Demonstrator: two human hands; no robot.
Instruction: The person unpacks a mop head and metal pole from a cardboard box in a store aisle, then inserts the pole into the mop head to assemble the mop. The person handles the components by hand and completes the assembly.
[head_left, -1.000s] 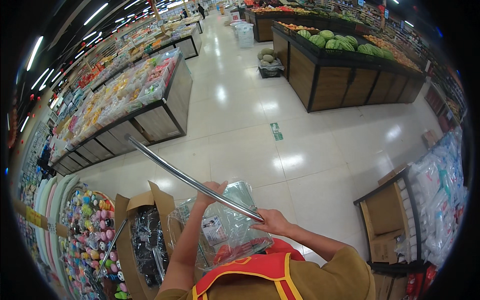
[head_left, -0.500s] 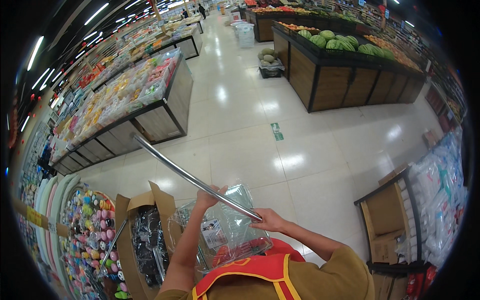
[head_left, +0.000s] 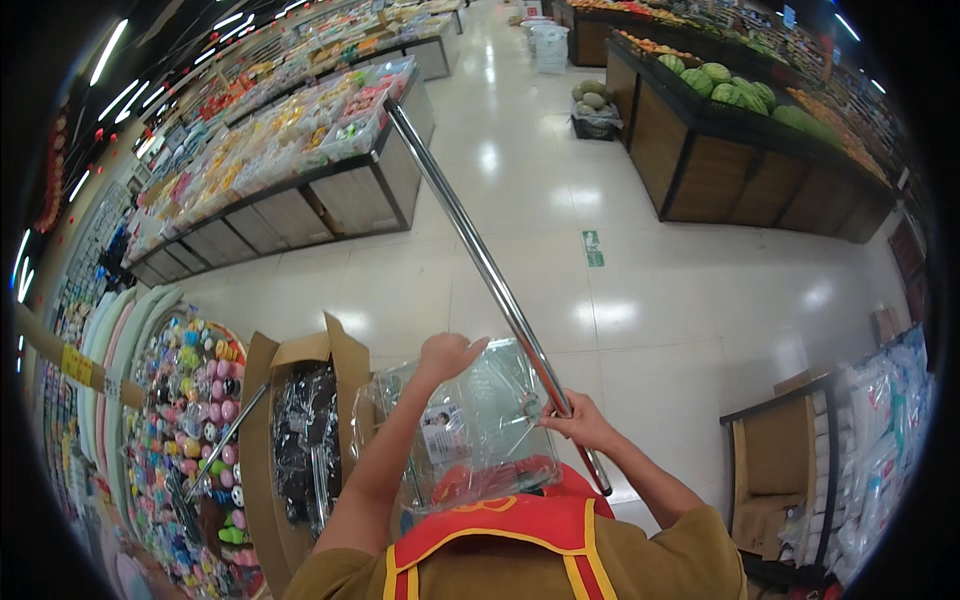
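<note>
In the head view, a long shiny metal pole [head_left: 480, 260] is gripped near its lower end by the right hand [head_left: 580, 425], whose fingers are curled shut around it. From that hand the pole slants up and away to the left, its far tip showing against the end of a long display bench [head_left: 340, 190] loaded with small colourful packets. A short stub of the pole juts out below the hand, toward the red-and-yellow vest [head_left: 500, 535] at the bottom edge.

A clear plastic package [head_left: 480, 425] is held up between the two hands. The left hand [head_left: 445, 355] is closed over its top left corner, while the right hand lies at its right edge, pressed against pole and package together. A small pale rectangular label [head_left: 440, 435] with a little picture is seen on the package's left part, and red contents show through its lower part.

To the left of the package, an open brown cardboard box [head_left: 300, 430] is filled with dark items in clear wrapping. Further left, a round rack of small bright toys [head_left: 195, 420] is seen, with a yellow tag [head_left: 75, 365] on a brown strip beside it. A green rectangular sign [head_left: 593, 247] is stuck flat on the glossy floor. At the upper right, green melons [head_left: 730, 85] are piled on a dark wooden bench. At the right edge, white packages in clear wrap [head_left: 880, 440] are stacked on a shelf.
</note>
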